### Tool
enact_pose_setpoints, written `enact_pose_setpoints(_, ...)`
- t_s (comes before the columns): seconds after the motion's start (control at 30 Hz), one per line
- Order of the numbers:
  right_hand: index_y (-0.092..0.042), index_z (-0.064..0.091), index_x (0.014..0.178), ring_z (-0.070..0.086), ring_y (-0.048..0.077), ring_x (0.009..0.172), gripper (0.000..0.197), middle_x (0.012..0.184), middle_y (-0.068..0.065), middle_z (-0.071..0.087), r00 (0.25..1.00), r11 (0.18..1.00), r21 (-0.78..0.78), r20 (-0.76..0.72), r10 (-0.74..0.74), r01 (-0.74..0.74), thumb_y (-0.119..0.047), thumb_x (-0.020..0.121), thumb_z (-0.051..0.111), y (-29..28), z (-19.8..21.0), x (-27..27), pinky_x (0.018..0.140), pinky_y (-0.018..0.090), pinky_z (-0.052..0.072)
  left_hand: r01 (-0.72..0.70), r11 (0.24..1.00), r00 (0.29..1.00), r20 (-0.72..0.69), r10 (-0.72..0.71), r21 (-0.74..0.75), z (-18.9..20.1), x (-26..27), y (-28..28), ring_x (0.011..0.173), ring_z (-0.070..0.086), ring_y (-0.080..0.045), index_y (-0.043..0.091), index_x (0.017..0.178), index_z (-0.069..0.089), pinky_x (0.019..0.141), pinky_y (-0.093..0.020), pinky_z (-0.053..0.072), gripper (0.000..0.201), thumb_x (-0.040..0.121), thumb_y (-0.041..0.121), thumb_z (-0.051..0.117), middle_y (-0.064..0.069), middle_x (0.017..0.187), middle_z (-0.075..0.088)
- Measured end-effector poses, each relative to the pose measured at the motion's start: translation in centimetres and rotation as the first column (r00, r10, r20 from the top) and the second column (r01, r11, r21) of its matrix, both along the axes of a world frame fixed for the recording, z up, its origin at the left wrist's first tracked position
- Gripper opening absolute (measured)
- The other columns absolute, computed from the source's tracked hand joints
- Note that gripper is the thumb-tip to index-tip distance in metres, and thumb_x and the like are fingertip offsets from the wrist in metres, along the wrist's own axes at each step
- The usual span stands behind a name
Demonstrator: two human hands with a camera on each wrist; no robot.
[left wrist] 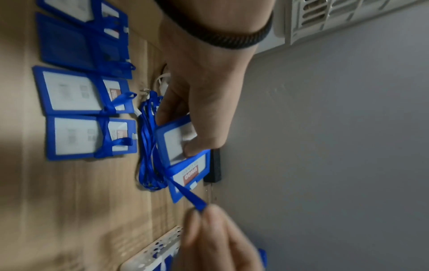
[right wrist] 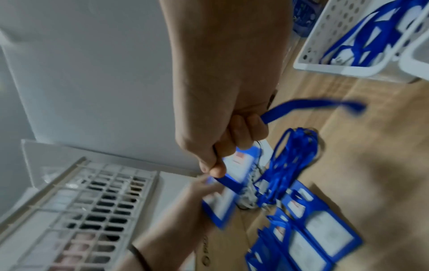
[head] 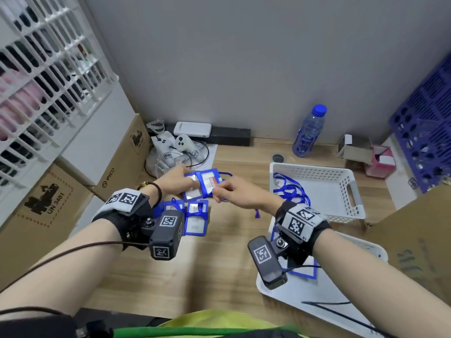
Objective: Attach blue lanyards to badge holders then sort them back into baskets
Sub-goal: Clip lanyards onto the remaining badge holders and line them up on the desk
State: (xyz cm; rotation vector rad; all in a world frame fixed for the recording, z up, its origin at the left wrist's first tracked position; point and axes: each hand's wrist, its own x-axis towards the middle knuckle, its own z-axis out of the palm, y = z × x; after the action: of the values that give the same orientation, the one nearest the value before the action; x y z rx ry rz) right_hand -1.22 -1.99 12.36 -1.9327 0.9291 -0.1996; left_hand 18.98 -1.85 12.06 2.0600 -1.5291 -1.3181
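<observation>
We pin the badge holder [head: 203,182] with the left hand [head: 174,181] while the right hand [head: 234,191], at its 3 o'clock, pinches the lanyard [left wrist: 185,192], apparently wrapped across it, and should draw it snug without tilting the holder.

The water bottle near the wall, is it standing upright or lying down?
Upright. The water bottle stands on its base on the table by the wall, blue cap on top.

Wood table [head: 234,254]: badge holders [head: 196,219], 2 baskets [head: 317,174], bottle [head: 308,132].

A plain grey wall [head: 244,57] stands behind the light wooden surface [head: 219,259]; a white lattice rack [head: 44,76] is at the left.
</observation>
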Motion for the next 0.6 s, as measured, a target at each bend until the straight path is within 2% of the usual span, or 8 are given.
enact_pose_setpoints(0.1, -0.011, 0.061, 0.066, 0.038, 0.013, 0.053, 0.035, 0.057, 0.000, 0.050, 1.000, 1.000, -0.005, 0.009, -0.016, 0.016, -0.025, 0.095, 0.048, -1.0, 1.6, -0.5, 0.050, 0.023, 0.034, 0.228, 0.972, 0.972, 0.037, -0.230, 0.064, 0.2, -0.6, 0.8, 0.063, 0.061, -0.013, 0.014, 0.103, 0.065, 0.049, -0.018, 0.048, 0.014, 0.091, 0.019, 0.059, 0.001, 0.074, 0.064)
enact_pose_setpoints(0.2, -0.017, 0.061, 0.061, 0.043, 0.013, 0.055, 0.036, 0.064, 0.005, 0.055, 1.000, 1.000, -0.017, -0.020, -0.013, 0.013, -0.030, 0.094, 0.054, -2.0, 1.6, -0.7, 0.048, 0.022, 0.034, 0.436, 0.896, 0.894, 0.072, -0.441, 0.083, 1.1, -1.8, 1.3, 0.072, 0.061, -0.010, 0.022, 0.109, 0.065, 0.056, -0.013, 0.046, 0.018, 0.091, 0.026, 0.062, 0.009, 0.080, 0.064)
enact_pose_setpoints(0.3, -0.010, 0.069, 0.066, 0.036, 0.004, 0.044, 0.033, 0.053, -0.006, 0.052, 0.999, 0.999, 0.000, 0.005, -0.034, 0.034, -0.030, 0.091, 0.062, -2.6, 1.4, -1.1, 0.048, 0.017, 0.030, 0.557, 0.822, 0.822, 0.067, -0.566, 0.117, 1.7, -2.3, 1.5, 0.095, 0.065, -0.018, 0.028, 0.112, 0.066, 0.082, -0.027, 0.053, 0.024, 0.088, 0.032, 0.066, 0.004, 0.103, 0.069)
enact_pose_setpoints(0.33, -0.004, 0.072, 0.074, 0.037, 0.003, 0.044, 0.032, 0.054, -0.006, 0.053, 0.998, 0.998, 0.020, 0.018, -0.055, 0.054, -0.030, 0.090, 0.064, -2.8, 1.1, -1.4, 0.047, 0.015, 0.029, 0.572, 0.813, 0.816, 0.030, -0.578, 0.104, 1.7, -2.4, 1.8, 0.099, 0.065, -0.018, 0.031, 0.112, 0.066, 0.088, -0.031, 0.052, 0.025, 0.087, 0.034, 0.067, 0.003, 0.108, 0.070)
enact_pose_setpoints(0.4, 0.003, 0.073, 0.083, 0.039, 0.002, 0.045, 0.035, 0.062, 0.001, 0.058, 0.992, 0.991, 0.083, 0.067, -0.108, 0.103, -0.031, 0.088, 0.067, -3.0, 0.2, -1.8, 0.048, 0.014, 0.029, 0.561, 0.827, 0.828, -0.051, -0.558, 0.052, 1.7, -2.3, 2.5, 0.100, 0.066, -0.021, 0.032, 0.107, 0.068, 0.091, -0.038, 0.053, 0.023, 0.084, 0.035, 0.069, 0.002, 0.107, 0.071)
enact_pose_setpoints(0.5, -0.007, 0.071, 0.074, 0.042, 0.013, 0.053, 0.033, 0.063, 0.003, 0.057, 0.980, 0.959, 0.245, 0.099, -0.171, 0.142, -0.037, 0.087, 0.067, -2.3, -1.1, -1.8, 0.049, 0.020, 0.027, 0.455, 0.890, 0.867, -0.219, -0.448, -0.019, 1.6, -1.9, 3.5, 0.102, 0.067, -0.026, 0.023, 0.107, 0.069, 0.091, -0.040, 0.053, 0.021, 0.086, 0.025, 0.071, -0.003, 0.110, 0.071)
enact_pose_setpoints(0.57, -0.011, 0.062, 0.068, 0.047, 0.007, 0.045, 0.023, 0.052, -0.009, 0.058, 0.958, 0.927, 0.343, 0.180, -0.225, 0.153, -0.016, 0.090, 0.063, -1.4, -1.4, -1.4, 0.045, 0.016, 0.031, 0.309, 0.950, 0.868, -0.392, -0.304, -0.051, 1.5, -1.7, 4.0, 0.100, 0.068, -0.024, 0.018, 0.111, 0.068, 0.090, -0.038, 0.053, 0.024, 0.087, 0.018, 0.070, -0.006, 0.114, 0.070)
enact_pose_setpoints(0.6, -0.015, 0.055, 0.064, 0.041, 0.003, 0.039, 0.024, 0.044, -0.012, 0.052, 0.940, 0.917, 0.360, 0.217, -0.264, 0.174, -0.007, 0.087, 0.058, -1.1, -1.6, -1.0, 0.042, 0.015, 0.029, 0.210, 0.976, 0.855, -0.474, -0.211, -0.056, 1.6, -1.6, 4.2, 0.095, 0.068, -0.022, 0.018, 0.110, 0.068, 0.085, -0.036, 0.054, 0.023, 0.087, 0.015, 0.068, -0.007, 0.112, 0.071)
